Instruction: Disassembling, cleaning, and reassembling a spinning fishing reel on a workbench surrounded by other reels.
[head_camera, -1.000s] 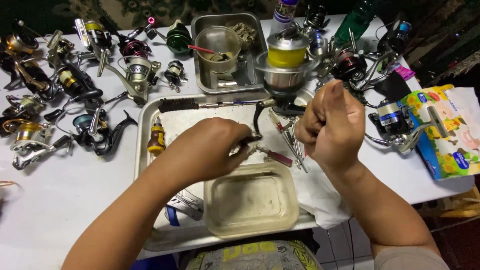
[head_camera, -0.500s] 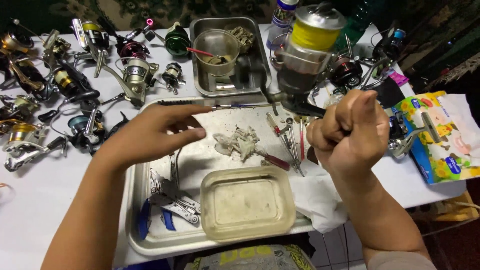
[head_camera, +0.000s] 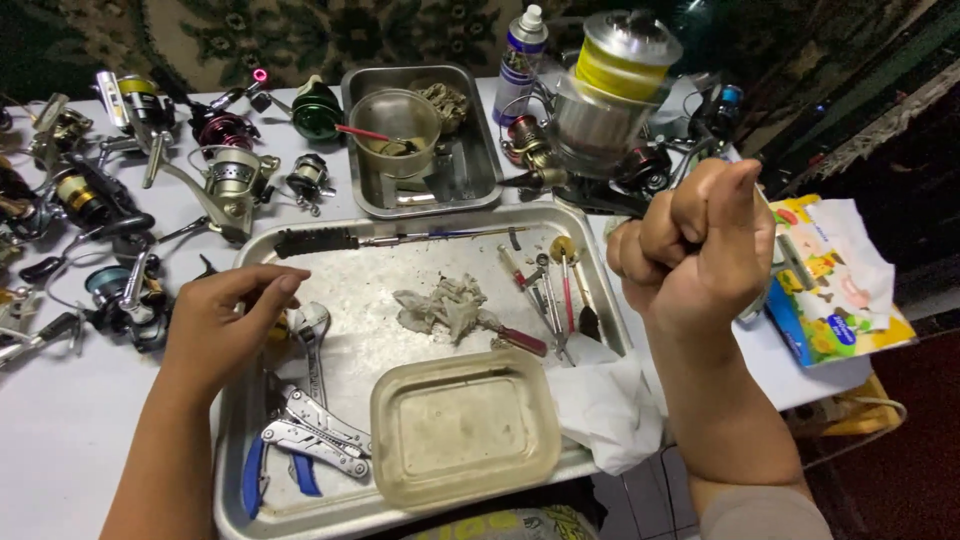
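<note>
My right hand (head_camera: 700, 250) is raised in a fist, shut on the stem of a silver fishing reel (head_camera: 610, 100) with a yellow-line spool, held above the table's back right. My left hand (head_camera: 225, 320) lies over the left rim of a large metal tray (head_camera: 400, 270). Its curled fingers cover a small yellow item (head_camera: 281, 327), and I cannot tell whether they grip it. A wrench (head_camera: 316, 345) lies next to that hand. Blue-handled folding pliers (head_camera: 300, 445) lie below it. A dirty crumpled rag (head_camera: 445, 305) sits mid-tray.
A cloudy plastic tub (head_camera: 465, 425), screwdrivers (head_camera: 550, 290) and a black rod handle (head_camera: 320, 240) are in the tray. Behind it, a smaller tray (head_camera: 470, 185) holds a cup (head_camera: 395, 125), beside a spray can (head_camera: 522, 55). Several reels (head_camera: 120, 200) crowd the left. A colourful packet (head_camera: 830, 290) lies right.
My right hand has lifted the reel higher and closer to me. My left hand has moved from the middle of the tray to its left rim.
</note>
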